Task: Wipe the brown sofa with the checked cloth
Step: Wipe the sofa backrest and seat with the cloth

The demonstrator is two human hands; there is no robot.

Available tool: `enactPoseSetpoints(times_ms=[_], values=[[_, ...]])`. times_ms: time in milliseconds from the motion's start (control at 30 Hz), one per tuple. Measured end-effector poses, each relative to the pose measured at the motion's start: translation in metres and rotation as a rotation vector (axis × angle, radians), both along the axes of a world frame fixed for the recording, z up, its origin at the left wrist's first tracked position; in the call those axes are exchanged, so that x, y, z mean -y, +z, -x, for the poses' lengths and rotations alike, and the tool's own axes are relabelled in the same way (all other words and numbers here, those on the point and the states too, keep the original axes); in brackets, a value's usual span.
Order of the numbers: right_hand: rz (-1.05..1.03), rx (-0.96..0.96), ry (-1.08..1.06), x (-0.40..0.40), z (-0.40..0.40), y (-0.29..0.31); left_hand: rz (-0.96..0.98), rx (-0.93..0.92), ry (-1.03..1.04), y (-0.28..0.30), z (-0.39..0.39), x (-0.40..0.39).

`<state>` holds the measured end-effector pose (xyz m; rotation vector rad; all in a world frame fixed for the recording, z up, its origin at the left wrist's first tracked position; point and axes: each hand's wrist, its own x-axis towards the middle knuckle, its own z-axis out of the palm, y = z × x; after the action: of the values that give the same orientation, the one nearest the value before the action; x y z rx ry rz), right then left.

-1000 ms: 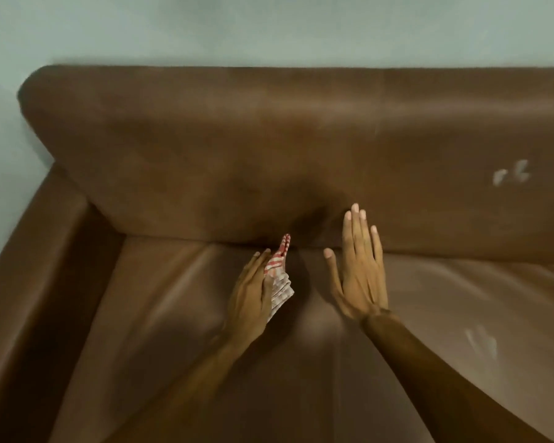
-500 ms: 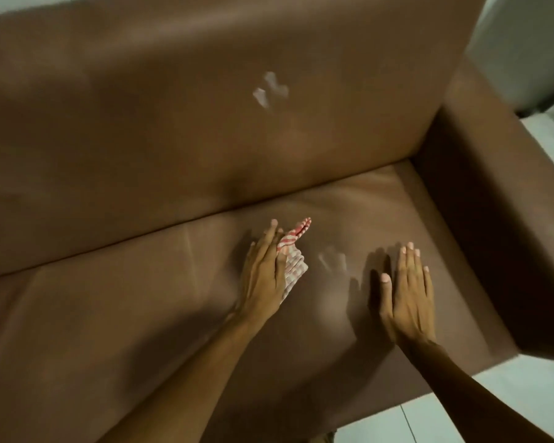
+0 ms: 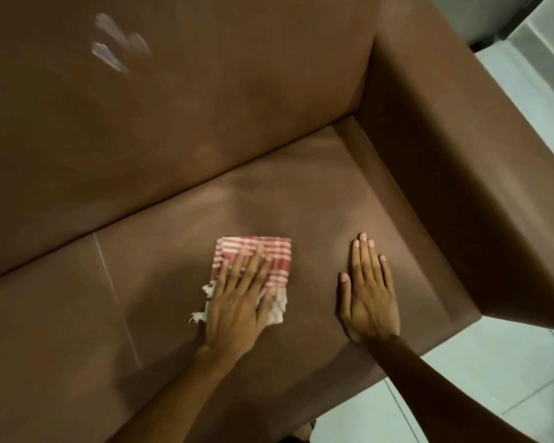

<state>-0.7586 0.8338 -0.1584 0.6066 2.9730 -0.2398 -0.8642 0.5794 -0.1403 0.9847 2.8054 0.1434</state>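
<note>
The brown sofa [image 3: 317, 199] fills most of the view, seen from above. A folded red-and-white checked cloth [image 3: 263, 251] lies flat on the seat cushion. My left hand [image 3: 237, 302] presses down on the cloth with fingers spread, covering its near half. My right hand [image 3: 368, 295] rests flat on the bare seat to the right of the cloth, fingers together, holding nothing. A pale worn patch [image 3: 115, 46] marks the backrest at upper left.
The sofa's right armrest [image 3: 461, 193] rises beside my right hand. A seam [image 3: 115, 298] runs across the seat left of the cloth. Light tiled floor [image 3: 493, 378] lies beyond the seat's front edge and past the armrest.
The cloth, held edge-on in my left hand before, now lies flat under my palm. The view has swung right, toward the armrest, and both hands have shifted right along the seat.
</note>
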Motion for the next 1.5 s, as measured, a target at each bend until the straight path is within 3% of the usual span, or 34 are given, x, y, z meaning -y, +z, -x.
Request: enactPoseSetpoints(times_ms=[167, 267, 333, 400, 467, 533, 600, 667, 800, 1000, 1067, 1133, 1200, 1267, 1367, 1500], values=[[-0.005, 0.02, -0.01, 0.001, 0.0, 0.0, -0.061, 0.016, 0.267, 0.009, 0.098, -0.085], [-0.011, 0.023, -0.007, -0.001, -0.002, -0.002, -0.071, 0.05, 0.134, 0.011, 0.117, -0.126], [-0.006, 0.023, -0.003, -0.001, -0.002, -0.001, -0.081, 0.012, 0.02, 0.008, 0.107, -0.106], [-0.008, 0.016, -0.002, -0.001, -0.001, -0.002, -0.135, -0.05, 0.172, 0.002, 0.101, -0.064], [-0.002, 0.017, -0.01, -0.002, -0.001, -0.003, -0.15, -0.065, 0.48, 0.001, 0.102, -0.039], [0.0, 0.01, -0.006, -0.001, -0.001, -0.005, -0.131, -0.026, 0.68, 0.005, 0.112, -0.052], [-0.001, -0.002, -0.004, -0.002, 0.0, -0.007, -0.123, 0.04, 0.742, 0.008, 0.118, -0.08], [-0.008, -0.018, -0.004, -0.003, 0.0, -0.008, -0.125, 0.041, 0.682, 0.008, 0.117, -0.094], [-0.009, -0.019, 0.003, -0.003, -0.002, -0.01, -0.152, -0.047, 0.119, -0.004, 0.089, -0.081], [-0.009, -0.039, -0.015, -0.001, -0.002, -0.007, -0.121, 0.075, -0.331, -0.007, -0.011, -0.004], [0.004, -0.04, -0.018, 0.0, -0.002, -0.007, -0.052, 0.072, -0.294, -0.003, -0.007, 0.032], [0.017, -0.044, -0.012, 0.001, -0.003, -0.009, -0.036, 0.049, -0.063, 0.003, 0.017, 0.035], [0.029, -0.051, -0.017, 0.001, -0.002, -0.011, -0.122, 0.035, 0.155, 0.011, 0.049, 0.005], [0.027, -0.051, -0.015, -0.001, -0.001, -0.015, -0.168, 0.054, 0.222, 0.014, 0.072, -0.033], [-0.001, -0.065, -0.003, -0.001, -0.004, -0.016, -0.122, 0.092, 0.101, 0.005, 0.061, -0.067], [0.007, -0.079, -0.014, -0.001, 0.004, -0.008, -0.157, 0.112, -0.233, 0.004, 0.012, -0.029]])
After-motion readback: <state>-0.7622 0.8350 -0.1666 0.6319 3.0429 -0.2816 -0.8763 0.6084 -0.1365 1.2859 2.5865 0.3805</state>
